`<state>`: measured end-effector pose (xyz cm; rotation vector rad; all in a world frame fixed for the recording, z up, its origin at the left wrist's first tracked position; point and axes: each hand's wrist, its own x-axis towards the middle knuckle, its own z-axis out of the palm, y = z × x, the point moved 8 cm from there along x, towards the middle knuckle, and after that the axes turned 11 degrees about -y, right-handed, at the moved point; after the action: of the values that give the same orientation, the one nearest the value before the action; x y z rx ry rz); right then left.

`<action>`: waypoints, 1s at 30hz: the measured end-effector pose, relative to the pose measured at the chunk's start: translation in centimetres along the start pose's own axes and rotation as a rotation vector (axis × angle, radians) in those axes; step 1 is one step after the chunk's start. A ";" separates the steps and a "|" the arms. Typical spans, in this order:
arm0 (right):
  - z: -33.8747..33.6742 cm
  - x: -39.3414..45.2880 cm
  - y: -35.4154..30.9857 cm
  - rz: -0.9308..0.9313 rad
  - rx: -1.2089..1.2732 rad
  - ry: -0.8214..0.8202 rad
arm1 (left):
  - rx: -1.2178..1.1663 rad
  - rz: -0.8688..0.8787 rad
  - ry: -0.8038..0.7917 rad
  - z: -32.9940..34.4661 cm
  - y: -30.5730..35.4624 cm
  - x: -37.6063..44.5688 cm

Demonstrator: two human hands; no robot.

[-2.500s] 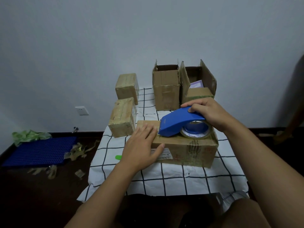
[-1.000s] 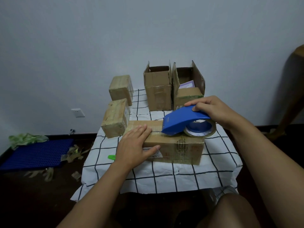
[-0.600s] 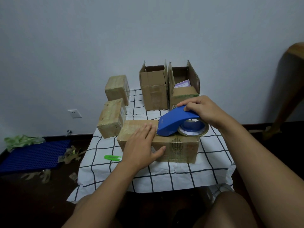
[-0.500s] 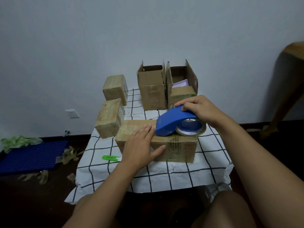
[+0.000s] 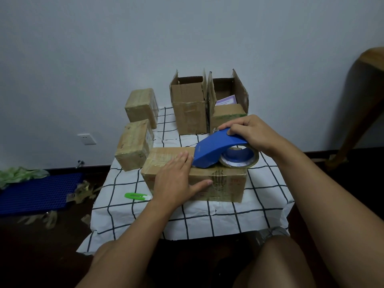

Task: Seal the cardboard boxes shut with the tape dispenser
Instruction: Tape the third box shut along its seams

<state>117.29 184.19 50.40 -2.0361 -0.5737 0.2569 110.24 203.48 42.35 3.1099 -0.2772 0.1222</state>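
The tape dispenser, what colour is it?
Blue: the tape dispenser shows best in the head view.

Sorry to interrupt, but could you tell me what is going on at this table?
A person is taping a cardboard box shut. The right hand grips a blue tape dispenser on the box top, while the left hand lies flat, steadying it. Two open boxes wait behind; two closed boxes sit left.

We press our left hand [image 5: 175,179] flat on the closed box [image 5: 220,183], thumb down its front. Our right hand [image 5: 248,132] holds the blue dispenser [image 5: 216,150] by its curved top, nose on the box lid beside our left fingers. Behind stand two open boxes [image 5: 189,109] and two taped boxes [image 5: 134,144] on the checked worktop [image 5: 207,223], a green cutter [image 5: 137,196] near our left wrist.
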 end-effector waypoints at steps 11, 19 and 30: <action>-1.7 -1.1 1.0 -0.010 0.021 -0.020 | 0.000 -0.008 -0.014 -0.3 0.1 -0.4; -5.9 -4.1 2.2 0.003 0.053 0.057 | -0.013 -0.015 0.019 -0.7 0.2 -0.6; -5.5 -4.7 3.4 -0.015 0.109 0.114 | 0.049 0.055 0.002 -0.9 3.8 0.1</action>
<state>116.43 176.26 50.06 -1.9269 -0.4929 0.1583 109.59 199.71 43.31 3.1510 -0.3651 0.1355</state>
